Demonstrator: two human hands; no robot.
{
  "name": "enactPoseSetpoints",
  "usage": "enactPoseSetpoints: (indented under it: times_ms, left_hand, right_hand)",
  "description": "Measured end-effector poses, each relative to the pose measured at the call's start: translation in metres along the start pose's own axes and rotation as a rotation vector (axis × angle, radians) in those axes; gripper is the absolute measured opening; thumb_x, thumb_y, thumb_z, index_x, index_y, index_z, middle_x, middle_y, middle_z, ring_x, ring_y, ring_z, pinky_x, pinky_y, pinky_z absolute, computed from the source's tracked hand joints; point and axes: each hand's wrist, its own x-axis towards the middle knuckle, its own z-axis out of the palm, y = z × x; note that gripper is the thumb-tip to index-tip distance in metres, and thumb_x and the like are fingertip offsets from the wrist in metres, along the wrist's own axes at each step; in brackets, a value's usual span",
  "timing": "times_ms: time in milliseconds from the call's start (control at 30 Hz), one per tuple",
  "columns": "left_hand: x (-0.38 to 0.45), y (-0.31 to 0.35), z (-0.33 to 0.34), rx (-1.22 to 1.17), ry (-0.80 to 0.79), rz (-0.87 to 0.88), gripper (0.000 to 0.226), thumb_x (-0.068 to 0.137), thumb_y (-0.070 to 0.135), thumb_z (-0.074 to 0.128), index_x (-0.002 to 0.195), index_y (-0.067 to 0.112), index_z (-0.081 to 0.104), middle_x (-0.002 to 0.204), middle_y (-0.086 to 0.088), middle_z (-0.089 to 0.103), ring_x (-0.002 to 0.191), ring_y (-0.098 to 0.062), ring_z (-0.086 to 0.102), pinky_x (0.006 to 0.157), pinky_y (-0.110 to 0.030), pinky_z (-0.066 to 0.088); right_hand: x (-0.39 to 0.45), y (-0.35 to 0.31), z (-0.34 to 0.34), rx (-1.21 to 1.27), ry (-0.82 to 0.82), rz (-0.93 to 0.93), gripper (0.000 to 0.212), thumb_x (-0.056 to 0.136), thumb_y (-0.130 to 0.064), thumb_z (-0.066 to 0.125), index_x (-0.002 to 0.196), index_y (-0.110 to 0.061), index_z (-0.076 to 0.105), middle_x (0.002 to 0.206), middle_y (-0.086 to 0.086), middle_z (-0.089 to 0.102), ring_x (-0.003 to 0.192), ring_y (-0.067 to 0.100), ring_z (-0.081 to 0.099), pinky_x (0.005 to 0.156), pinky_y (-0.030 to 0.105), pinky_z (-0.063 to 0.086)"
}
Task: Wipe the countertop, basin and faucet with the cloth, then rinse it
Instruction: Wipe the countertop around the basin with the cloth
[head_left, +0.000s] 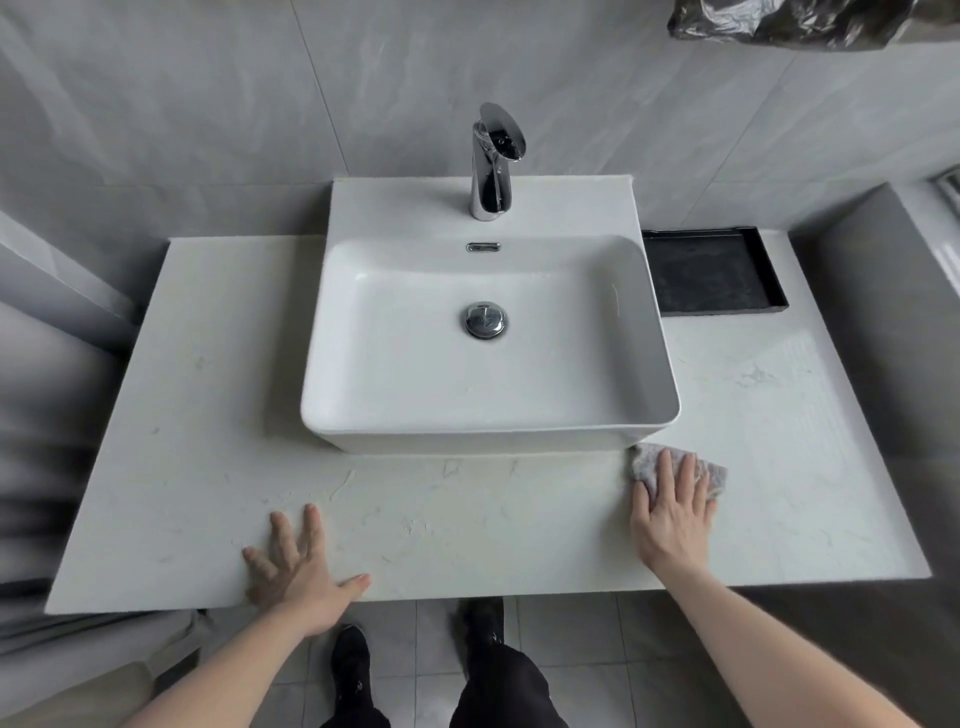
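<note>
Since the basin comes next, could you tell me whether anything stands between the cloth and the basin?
Nothing visible does. The right hand presses the grey cloth flat on the white marbled countertop, just off the front right corner of the white rectangular basin, whose bowl holds only its chrome drain plug.

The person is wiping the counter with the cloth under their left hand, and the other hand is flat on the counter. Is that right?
Not quite. The cloth is under the right hand, not the left. The head view shows the right hand pressing it on the counter by the basin's front corner. The left hand is the one lying flat on the counter with spread fingers.
</note>
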Motion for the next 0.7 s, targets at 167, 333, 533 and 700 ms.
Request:
enactPoseSetpoints:
  times_ms: [167, 333, 533, 700]
  left_hand:
    - [0.004, -0.003, 0.004, 0.0, 0.056, 0.019, 0.129, 0.07, 0.083, 0.058, 0.147, 0.04, -0.036, 0.156, -0.003, -0.044, 0.146, -0.054, -0.018, 0.114, -0.066, 0.026]
    - [0.001, -0.022, 0.001, 0.037, 0.162, 0.1, 0.118, 0.075, 0.078, 0.058, 0.153, 0.042, -0.023, 0.165, -0.002, -0.023, 0.142, -0.047, 0.014, 0.109, -0.053, 0.039]
    - [0.014, -0.073, -0.023, 0.056, 0.203, 0.354, 0.094, 0.087, 0.059, 0.062, 0.159, 0.04, 0.005, 0.164, 0.006, 0.003, 0.14, -0.029, 0.02, 0.11, -0.043, 0.039]
    - [0.034, -0.118, -0.037, 0.03, 0.213, 0.302, 0.097, 0.083, 0.06, 0.064, 0.159, 0.036, 0.009, 0.165, 0.0, -0.006, 0.146, -0.036, 0.015, 0.116, -0.048, 0.032]
  right_hand:
    - [-0.027, -0.048, 0.02, 0.006, -0.01, 0.071, 0.07, 0.104, -0.047, 0.034, 0.165, -0.023, 0.01, 0.172, 0.01, -0.004, 0.158, 0.033, -0.003, 0.126, 0.057, 0.0]
    - [-0.073, -0.122, 0.056, 0.039, -0.025, -0.011, 0.072, 0.104, -0.049, 0.029, 0.165, -0.02, 0.003, 0.172, 0.008, -0.011, 0.158, 0.03, -0.012, 0.126, 0.054, -0.008]
    - [-0.131, -0.218, 0.094, 0.061, -0.061, -0.142, 0.076, 0.102, -0.049, 0.027, 0.164, -0.018, -0.004, 0.17, 0.008, -0.018, 0.156, 0.027, -0.021, 0.125, 0.052, -0.015]
    - [-0.164, -0.246, 0.116, 0.0, -0.091, -0.419, 0.068, 0.105, -0.046, 0.023, 0.164, -0.025, -0.002, 0.171, 0.004, -0.017, 0.157, 0.025, -0.021, 0.127, 0.052, -0.008]
